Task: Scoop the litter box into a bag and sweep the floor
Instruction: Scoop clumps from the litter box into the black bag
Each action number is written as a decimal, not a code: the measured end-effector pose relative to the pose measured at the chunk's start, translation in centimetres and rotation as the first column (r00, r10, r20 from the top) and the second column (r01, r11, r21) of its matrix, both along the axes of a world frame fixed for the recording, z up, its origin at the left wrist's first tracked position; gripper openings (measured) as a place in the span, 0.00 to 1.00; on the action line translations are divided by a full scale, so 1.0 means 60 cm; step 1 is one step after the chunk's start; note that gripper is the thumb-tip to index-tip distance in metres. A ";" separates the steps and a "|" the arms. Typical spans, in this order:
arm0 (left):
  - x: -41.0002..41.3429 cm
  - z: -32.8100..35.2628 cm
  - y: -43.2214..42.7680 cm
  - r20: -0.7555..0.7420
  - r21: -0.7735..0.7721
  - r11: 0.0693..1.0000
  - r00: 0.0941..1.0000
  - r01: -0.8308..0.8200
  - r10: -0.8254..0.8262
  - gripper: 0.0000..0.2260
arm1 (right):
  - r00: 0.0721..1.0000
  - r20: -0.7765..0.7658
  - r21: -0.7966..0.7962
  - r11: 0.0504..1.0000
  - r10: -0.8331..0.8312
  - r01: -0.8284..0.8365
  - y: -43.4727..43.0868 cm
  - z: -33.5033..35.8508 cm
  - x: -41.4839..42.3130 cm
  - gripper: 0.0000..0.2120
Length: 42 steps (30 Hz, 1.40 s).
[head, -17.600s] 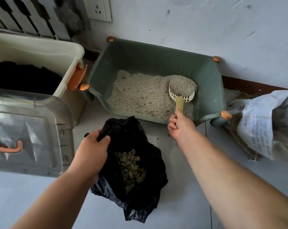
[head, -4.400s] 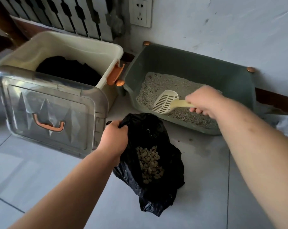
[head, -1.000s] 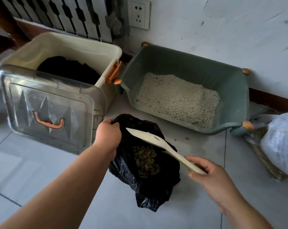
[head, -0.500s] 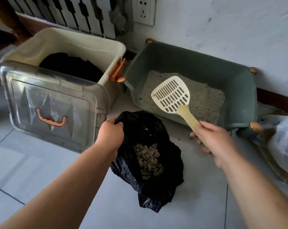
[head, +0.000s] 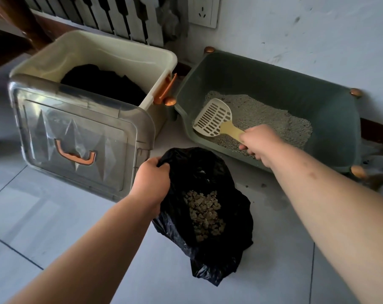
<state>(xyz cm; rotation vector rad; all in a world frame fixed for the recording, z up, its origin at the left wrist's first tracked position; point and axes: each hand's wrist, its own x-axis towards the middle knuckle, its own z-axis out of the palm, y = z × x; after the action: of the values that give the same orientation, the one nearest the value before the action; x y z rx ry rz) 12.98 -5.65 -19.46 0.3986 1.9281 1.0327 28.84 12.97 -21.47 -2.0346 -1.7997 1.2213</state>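
A green litter box (head: 331, 119) stands against the wall with grey litter (head: 271, 119) spread over its floor. My right hand (head: 261, 143) grips the yellow handle of a cream slotted scoop (head: 213, 117), whose empty head hovers over the left end of the litter. On the tiled floor in front lies an open black plastic bag (head: 210, 255) with a heap of brownish clumps (head: 204, 215) inside. My left hand (head: 152, 183) holds the bag's left rim up.
A cream storage bin (head: 98, 49) with dark contents stands left of the litter box, and its clear lid (head: 76, 137) with an orange handle leans against its front. Dark crumbs (head: 263, 185) dot the tiles near the box. A wall socket (head: 204, 9) sits above.
My right hand has carried the empty scoop from above the bag back down into the left end of the litter box. My left hand keeps holding the bag's rim.
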 end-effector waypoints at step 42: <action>0.017 0.003 0.005 0.014 0.013 1.000 1.000 -0.004 0.004 0.11 | 0.774 -0.582 -0.357 0.934 -0.250 0.034 -0.058 -0.040 0.105 0.08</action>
<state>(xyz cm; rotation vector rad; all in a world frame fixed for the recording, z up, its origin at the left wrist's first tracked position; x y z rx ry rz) 14.01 -5.37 -19.26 0.3937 1.9115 1.0483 35.15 9.47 -23.85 -1.5636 -1.1569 1.9522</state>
